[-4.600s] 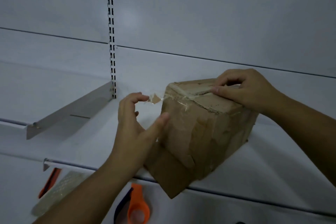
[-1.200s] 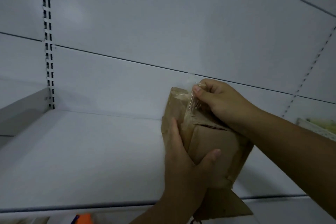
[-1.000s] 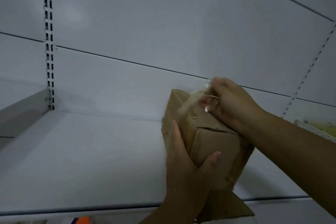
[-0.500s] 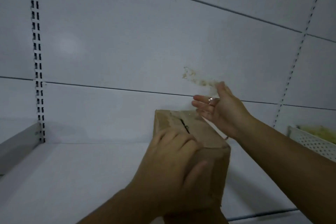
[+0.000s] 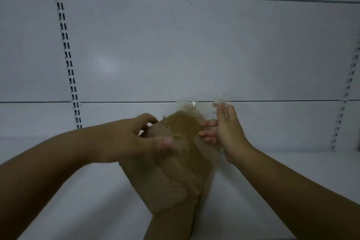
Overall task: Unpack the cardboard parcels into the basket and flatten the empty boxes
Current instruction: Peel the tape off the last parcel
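A worn brown cardboard box [image 5: 175, 165] stands tilted on the white shelf [image 5: 78, 191], a loose flap hanging at its lower end. My left hand [image 5: 136, 138] grips its upper left corner, fingers curled behind and thumb across the front. My right hand [image 5: 226, 132] is just right of the box top. Its thumb and forefinger pinch a clear strip of tape [image 5: 202, 103] that still runs to the box's top edge, while its other fingers point straight at the box. The box's contents are hidden.
The white back panel fills the view behind the box. Slotted uprights run down at the left [image 5: 67, 58] and at the far right [image 5: 348, 87]. Shelf surface extends to both sides of the box.
The box has turned and tilted. My left hand moved from covering its front to gripping its upper left corner. My right hand drew the peeled tape up and to the right.
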Available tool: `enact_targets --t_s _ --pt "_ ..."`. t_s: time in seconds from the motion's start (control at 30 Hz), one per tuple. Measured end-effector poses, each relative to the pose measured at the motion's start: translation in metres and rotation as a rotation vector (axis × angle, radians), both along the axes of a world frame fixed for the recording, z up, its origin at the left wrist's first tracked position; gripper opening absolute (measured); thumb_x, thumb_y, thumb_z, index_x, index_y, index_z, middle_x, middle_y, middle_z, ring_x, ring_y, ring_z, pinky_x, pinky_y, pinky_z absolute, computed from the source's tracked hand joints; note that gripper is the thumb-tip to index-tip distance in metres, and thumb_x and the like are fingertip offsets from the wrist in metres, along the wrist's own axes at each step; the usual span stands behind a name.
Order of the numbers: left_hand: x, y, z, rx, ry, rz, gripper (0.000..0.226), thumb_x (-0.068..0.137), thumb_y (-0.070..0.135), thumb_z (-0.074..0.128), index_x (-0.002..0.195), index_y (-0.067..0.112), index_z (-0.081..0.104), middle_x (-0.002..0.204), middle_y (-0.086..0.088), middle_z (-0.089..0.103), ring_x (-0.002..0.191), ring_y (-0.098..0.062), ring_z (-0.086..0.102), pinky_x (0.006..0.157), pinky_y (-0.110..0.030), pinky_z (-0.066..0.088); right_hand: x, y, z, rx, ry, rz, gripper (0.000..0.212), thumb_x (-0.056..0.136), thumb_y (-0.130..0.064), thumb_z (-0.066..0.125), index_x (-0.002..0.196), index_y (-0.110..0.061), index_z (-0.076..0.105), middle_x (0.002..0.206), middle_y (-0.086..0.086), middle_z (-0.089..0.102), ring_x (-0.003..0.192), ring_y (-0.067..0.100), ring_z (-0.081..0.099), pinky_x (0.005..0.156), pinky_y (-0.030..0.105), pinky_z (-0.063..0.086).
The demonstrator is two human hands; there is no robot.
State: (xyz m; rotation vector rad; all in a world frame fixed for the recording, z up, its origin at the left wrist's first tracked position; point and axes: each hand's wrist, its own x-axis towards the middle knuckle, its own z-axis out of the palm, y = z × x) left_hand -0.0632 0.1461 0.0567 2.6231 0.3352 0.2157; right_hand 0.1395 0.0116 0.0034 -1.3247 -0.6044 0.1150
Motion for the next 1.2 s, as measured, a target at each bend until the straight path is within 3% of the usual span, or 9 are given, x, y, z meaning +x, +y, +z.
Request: enact_targets --t_s 0.17,0.4,0.5,0.57,0.67,0.83,0.97,1.07,1.2 --pt "0.011 -0.016 -0.015 0.275 -0.146 0.027 0.050 0.075 0.062 0.059 0.119 0.049 0.039 0.118 0.021 0.054 0.104 -0.007 0.054 0.086 -0.027 0.046 0.007 -0.007 0.007 0.141 -0.139 -0.092 0.024 0.097 -0.046 0.032 0.102 -0.038 0.054 0.056 -0.009 0.058 0.045 0.002 0.052 0.041 0.019 0.043" --pt "-0.003 0.014 -0.030 0.663 -0.078 -0.038 0.051 0.082 0.031 0.065 0.122 0.050 0.038 0.111 0.030 0.051 0.105 0.002 0.050 0.107 -0.015 0.012 0.046 -0.035 0.012 0.324 0.162 -0.045 0.027 0.097 -0.046 0.036 0.097 -0.027 0.055 0.072 -0.001 0.050 0.065 0.011 0.049 0.065 0.027 0.050" --pt "-0.003 0.031 -0.026 0.577 -0.114 0.163 0.041 0.085 0.012 0.056 0.109 0.046 0.050 0.092 0.023 0.054 0.084 0.000 0.048 0.083 -0.019 0.041 0.039 -0.030 -0.013 0.282 0.338 0.233 0.041 0.097 -0.049 0.031 0.101 -0.018 0.058 0.102 0.004 0.063 0.098 0.021 0.059 0.086 0.038 0.050" --pt "0.000 0.039 -0.014 0.543 -0.016 0.308 0.033 0.085 0.009 0.054 0.092 0.041 0.053 0.098 0.011 0.060 0.084 -0.006 0.050 0.071 -0.024 0.042 0.024 -0.024 -0.024 0.250 0.396 0.439 0.044 0.096 -0.051 0.029 0.097 -0.020 0.059 0.105 0.002 0.066 0.092 0.021 0.063 0.074 0.035 0.051" --pt "0.023 0.036 0.000 0.553 0.033 0.430 0.019 0.086 0.015 0.053 0.088 0.034 0.055 0.109 0.004 0.061 0.091 -0.014 0.052 0.075 -0.028 0.042 0.002 -0.012 -0.032 0.175 0.382 0.641 0.045 0.095 -0.052 0.027 0.108 -0.024 0.060 0.102 0.002 0.071 0.078 0.017 0.070 0.059 0.029 0.053" --pt "0.081 0.001 -0.016 0.161 0.025 0.263 0.035 0.099 0.038 0.035 0.126 0.024 0.052 0.130 -0.001 0.053 0.113 -0.018 0.050 0.093 -0.029 0.037 -0.006 -0.006 -0.026 0.232 0.377 0.653 0.040 0.097 -0.046 0.032 0.113 -0.016 0.054 0.115 0.014 0.066 0.100 0.028 0.067 0.083 0.042 0.053" --pt "0.099 0.008 -0.021 0.173 0.137 0.312 0.044 0.098 0.044 0.032 0.127 0.019 0.055 0.136 -0.003 0.051 0.120 -0.020 0.047 0.103 -0.033 0.031 0.007 -0.031 0.004 0.536 0.535 0.709 0.037 0.097 -0.044 0.035 0.092 -0.013 0.054 0.073 0.011 0.070 0.065 0.020 0.070 0.066 0.036 0.058" --pt "0.107 0.011 -0.022 0.175 0.119 0.359 0.043 0.098 0.042 0.034 0.124 0.015 0.057 0.133 -0.007 0.053 0.118 -0.023 0.048 0.094 -0.030 0.032 0.012 -0.053 0.014 0.290 0.435 0.717 0.032 0.096 -0.041 0.039 0.084 -0.016 0.055 0.049 -0.001 0.049 0.029 0.005 0.037 0.040 0.018 0.046" --pt "0.113 0.013 -0.024 0.179 0.092 0.387 0.043 0.098 0.040 0.036 0.122 0.011 0.058 0.133 -0.010 0.052 0.118 -0.025 0.048 0.093 -0.029 0.032 0.010 -0.071 -0.002 -0.357 0.031 0.622 0.027 0.094 -0.036 0.047 0.089 -0.014 0.062 0.061 0.005 0.059 0.032 0.006 0.028 0.034 0.019 0.034"
